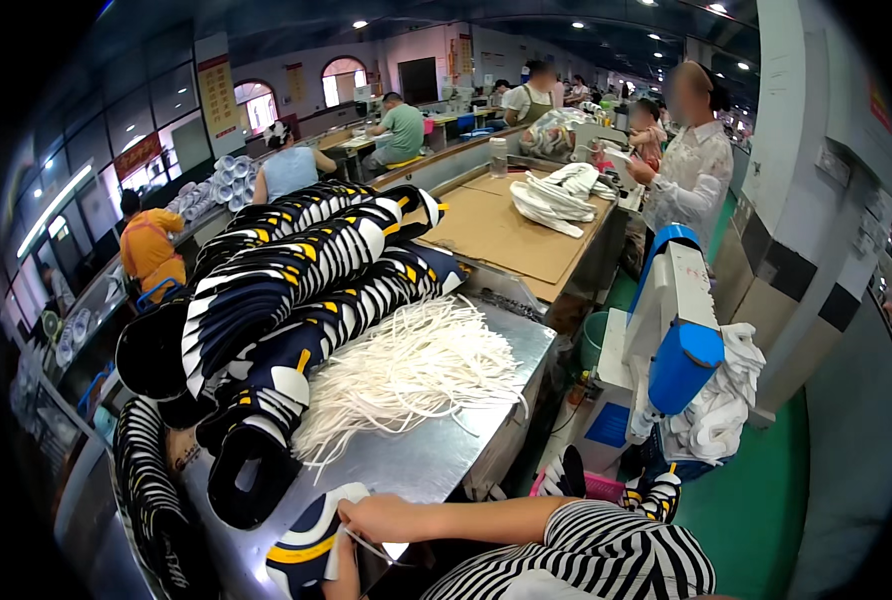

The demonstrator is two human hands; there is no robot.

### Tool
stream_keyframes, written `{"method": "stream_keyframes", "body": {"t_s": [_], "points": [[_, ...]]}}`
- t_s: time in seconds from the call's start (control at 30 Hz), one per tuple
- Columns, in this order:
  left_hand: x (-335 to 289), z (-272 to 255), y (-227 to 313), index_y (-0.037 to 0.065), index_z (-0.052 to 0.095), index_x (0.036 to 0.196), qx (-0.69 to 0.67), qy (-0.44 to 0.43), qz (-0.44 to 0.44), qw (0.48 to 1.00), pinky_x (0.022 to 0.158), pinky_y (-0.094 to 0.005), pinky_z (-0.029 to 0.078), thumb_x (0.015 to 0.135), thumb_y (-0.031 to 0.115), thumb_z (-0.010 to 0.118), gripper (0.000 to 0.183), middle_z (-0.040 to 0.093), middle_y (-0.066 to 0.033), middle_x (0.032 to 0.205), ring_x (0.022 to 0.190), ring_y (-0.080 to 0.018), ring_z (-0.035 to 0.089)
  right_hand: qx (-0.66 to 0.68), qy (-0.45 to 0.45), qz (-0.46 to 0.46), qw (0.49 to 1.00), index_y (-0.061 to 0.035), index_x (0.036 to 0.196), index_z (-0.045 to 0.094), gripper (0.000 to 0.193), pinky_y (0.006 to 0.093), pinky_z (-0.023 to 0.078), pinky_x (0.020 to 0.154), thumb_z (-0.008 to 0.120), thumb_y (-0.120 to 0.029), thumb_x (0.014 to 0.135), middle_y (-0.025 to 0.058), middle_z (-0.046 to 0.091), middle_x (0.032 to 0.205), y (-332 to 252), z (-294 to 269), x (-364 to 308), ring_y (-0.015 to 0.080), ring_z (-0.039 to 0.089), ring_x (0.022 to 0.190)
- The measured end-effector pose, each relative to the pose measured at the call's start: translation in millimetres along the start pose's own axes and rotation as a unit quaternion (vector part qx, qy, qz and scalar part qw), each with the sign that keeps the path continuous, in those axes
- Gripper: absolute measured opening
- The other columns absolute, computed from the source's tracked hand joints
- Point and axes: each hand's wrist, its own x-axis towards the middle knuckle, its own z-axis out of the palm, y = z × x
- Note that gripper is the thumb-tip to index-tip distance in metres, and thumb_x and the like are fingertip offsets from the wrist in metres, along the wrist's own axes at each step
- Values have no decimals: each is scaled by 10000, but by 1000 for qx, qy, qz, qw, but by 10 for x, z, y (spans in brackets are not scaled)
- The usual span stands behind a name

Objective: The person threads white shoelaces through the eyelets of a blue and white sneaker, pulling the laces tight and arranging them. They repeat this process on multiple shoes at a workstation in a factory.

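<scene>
We see a shiny metal table (396, 458). Long stacks of shoe tops (281, 250) (navy, black, white and a bit of yellow) lie on its left side. Just beside them, we see a big messy heap of white laces (421, 365).

Just nearer than the white lace heap (421, 365), a bare strip of metal tabletop (416, 455) leaves a hand room to pass. Stacked shoe uppers (296, 260) wall off the heap's left side, rising above it. On the heap's near side, past the strip, the right hand (378, 516) and a navy upper (306, 545) block the way. Right of the heap, the dark gap before the white machine (688, 290) seems passable.
</scene>
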Motion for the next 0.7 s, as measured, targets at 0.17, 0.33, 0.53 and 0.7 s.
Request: {"method": "stream_keyframes", "body": {"t_s": [0.17,0.33,0.53,0.7], "points": [[155,-350,-144,-22,551,1263,-281,-21,-229,932,989,-342,467,985,378,560,487,658,-130,1144,1063,-207,624,55,119,-49,990,-76,1167,543,391,386,498,739,678,-282,864,156,677,916,140,-388,-38,320,659,885],[442,-325,-487,-53,608,1143,49,75,50,995,772,-328,525,984,366,573,449,714,-106,944,830,-215,681,129,84,38,987,-67,1173,559,622,376,497,774,802,-425,726,161,676,957,166,-204,175,328,653,894],[346,-689,109,-56,550,1249,104,-254,-22,961,882,-370,501,923,342,647,523,686,-170,1134,1007,-306,672,133,113,32,984,-63,1099,592,588,373,492,795,828,-421,697,152,657,993,500,25,588,281,633,923],[347,-363,50,57,676,1018,305,-84,129,940,656,-422,508,822,152,707,220,672,-181,841,740,-358,653,284,176,120,935,-75,1026,634,152,239,442,552,669,-157,902,1,609,837,701,-221,342,73,536,641]]}}
